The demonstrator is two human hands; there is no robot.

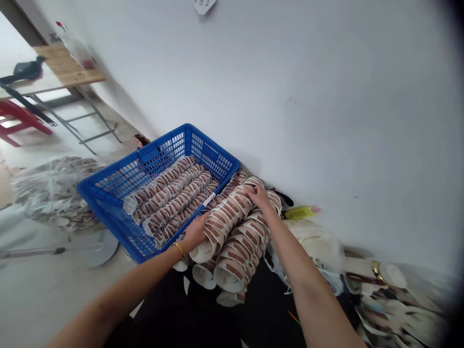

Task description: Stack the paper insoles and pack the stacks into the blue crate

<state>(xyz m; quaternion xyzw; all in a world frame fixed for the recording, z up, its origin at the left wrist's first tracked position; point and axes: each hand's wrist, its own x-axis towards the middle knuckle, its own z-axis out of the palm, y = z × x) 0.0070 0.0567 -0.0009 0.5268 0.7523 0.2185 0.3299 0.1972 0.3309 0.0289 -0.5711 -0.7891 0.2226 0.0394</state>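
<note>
My left hand [195, 233], with a gold bracelet at the wrist, grips the near end of a long stack of nested brown-and-white curved pieces [229, 212]. Around the far end of that same stack my right hand [259, 195] is closed. It lies at the top of a pile, and more such stacks [232, 263] rest under and beside it, their near ends open and hollow. To the left, a blue plastic basket [105, 176] holds several similar stacks [177, 205] side by side. What exactly the pieces are, I cannot tell.
A white wall [308, 96] rises behind the basket. At the right lie a yellow-green tool or tube [299, 212], plastic bags [315, 241] and loose scraps [395, 314]. On the left are a bulky clear bag [58, 188], a wooden table [70, 67] and a red stool [25, 121].
</note>
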